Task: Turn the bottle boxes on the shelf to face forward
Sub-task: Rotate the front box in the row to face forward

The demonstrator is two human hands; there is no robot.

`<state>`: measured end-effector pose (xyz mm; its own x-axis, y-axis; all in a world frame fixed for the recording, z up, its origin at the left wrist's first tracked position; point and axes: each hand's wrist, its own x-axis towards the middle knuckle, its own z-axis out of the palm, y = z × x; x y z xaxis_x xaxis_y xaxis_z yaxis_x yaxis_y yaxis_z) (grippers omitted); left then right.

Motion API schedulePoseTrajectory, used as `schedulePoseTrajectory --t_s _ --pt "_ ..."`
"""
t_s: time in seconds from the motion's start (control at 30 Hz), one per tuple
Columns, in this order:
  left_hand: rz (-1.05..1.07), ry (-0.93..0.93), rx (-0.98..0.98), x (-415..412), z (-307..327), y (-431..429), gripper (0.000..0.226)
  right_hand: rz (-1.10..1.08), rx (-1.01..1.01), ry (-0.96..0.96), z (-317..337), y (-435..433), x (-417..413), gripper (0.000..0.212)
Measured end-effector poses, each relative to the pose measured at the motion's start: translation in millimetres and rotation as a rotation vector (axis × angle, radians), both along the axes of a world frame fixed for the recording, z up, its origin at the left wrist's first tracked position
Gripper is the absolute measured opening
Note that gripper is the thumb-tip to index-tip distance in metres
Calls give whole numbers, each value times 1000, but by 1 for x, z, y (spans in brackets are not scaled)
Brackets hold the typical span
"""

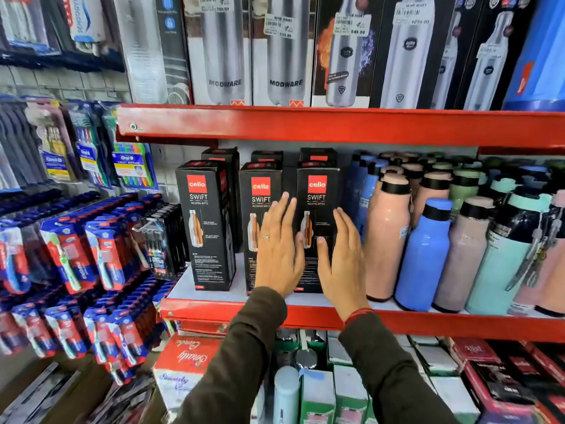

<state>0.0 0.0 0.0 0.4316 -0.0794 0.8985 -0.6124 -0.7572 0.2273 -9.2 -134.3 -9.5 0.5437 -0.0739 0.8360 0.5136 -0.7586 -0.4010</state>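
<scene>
Three black "cello SWIFT" bottle boxes stand upright in a front row on the middle shelf [214, 304]: the left box [208, 224], the middle box [260, 191] and the right box [318, 191]. All three show their red logo to the front. More black boxes stand behind them. My left hand [279, 249] lies flat with fingers apart over the gap between the middle and right box. My right hand [342, 258] is flat against the right box's right side, its thumb on the front. Neither hand clasps a box.
Loose pink, blue and mint bottles [425, 255] crowd the shelf right of the boxes. Larger steel-bottle boxes [284, 56] fill the shelf above. Hanging toothbrush packs [101, 246] are at the left. Cartons and boxes sit on the shelf below.
</scene>
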Motion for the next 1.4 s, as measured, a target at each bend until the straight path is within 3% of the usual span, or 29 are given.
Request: schedulePoseTrajectory --t_s 0.13,0.27,0.53,0.63,0.87,1.1,1.3,1.4 --pt "-137 135 -101 6 -25 -11 62 58 205 186 -24 -4 11 54" --pt "-260 329 -282 18 -48 -25 62 69 264 325 -42 -12 27 54" --pt "-228 679 -754 38 -59 -45 45 233 448 454 -54 -17 46 43" --pt "-205 683 -846 41 -64 -48 41 205 461 484 -60 -19 52 44" --pt "-148 606 -811 44 -72 -49 39 190 517 460 -68 -23 56 39" --pt "-283 570 -922 42 -69 -55 38 241 497 423 -60 -33 53 39" --pt "-371 549 -995 36 -59 -59 27 266 367 452 -51 -46 51 76" --pt "-364 534 -1002 32 -56 -60 21 262 362 456 -52 -47 51 78"
